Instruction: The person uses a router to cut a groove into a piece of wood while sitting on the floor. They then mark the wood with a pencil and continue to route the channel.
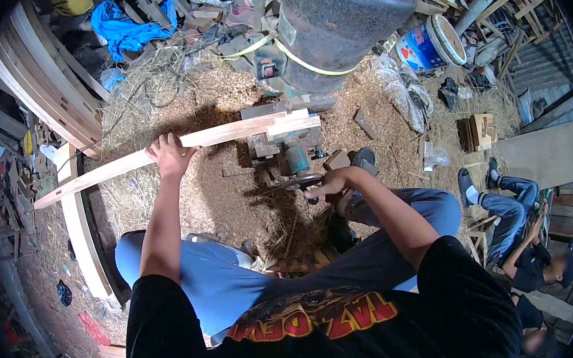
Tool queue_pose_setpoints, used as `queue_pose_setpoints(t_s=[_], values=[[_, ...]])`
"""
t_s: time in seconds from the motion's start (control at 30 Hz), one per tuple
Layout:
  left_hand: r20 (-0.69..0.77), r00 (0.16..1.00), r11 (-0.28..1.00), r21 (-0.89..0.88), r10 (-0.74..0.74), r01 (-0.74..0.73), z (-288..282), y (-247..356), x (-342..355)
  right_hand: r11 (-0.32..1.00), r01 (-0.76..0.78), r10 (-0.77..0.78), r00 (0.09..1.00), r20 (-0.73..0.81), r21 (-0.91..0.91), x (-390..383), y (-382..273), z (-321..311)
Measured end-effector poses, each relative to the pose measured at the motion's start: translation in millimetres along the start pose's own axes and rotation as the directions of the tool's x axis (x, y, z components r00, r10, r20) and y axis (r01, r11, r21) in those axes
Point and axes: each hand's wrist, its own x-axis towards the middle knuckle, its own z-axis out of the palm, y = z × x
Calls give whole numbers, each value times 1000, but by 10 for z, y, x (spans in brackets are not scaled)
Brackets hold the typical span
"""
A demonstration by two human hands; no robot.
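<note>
A long, pale, slightly curved wooden board [223, 134] runs from the left into a green-grey metal machine [297, 157]. Its right end rests at the machine's clamp area, alongside a short pale wood block [295, 126]. My left hand [170, 154] is closed over the board near its middle, fingers across the far edge and thumb pointing right. Low on the machine's near side is a round handwheel [295, 183] with a dark knob. My right hand [334, 184] grips at that wheel, its fingers partly hidden. Above the board hangs a large dark motor housing [341, 29] with a perforated end.
Wood shavings [211, 186] cover the ground. Curved boards [50, 84] lean at the left, and another board [83, 233] lies below them. A blue cloth [123, 25] and a white-blue bucket [429, 44] stand farther back. People [519, 225] sit at the right.
</note>
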Motion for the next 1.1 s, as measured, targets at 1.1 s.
queue_pose_setpoints(t_s=[1.1], values=[[-28, 1000, 1000, -22, 0, -1, 24, -29, 23, 854, -316, -39, 752, -657, -412, -168, -526, 330]])
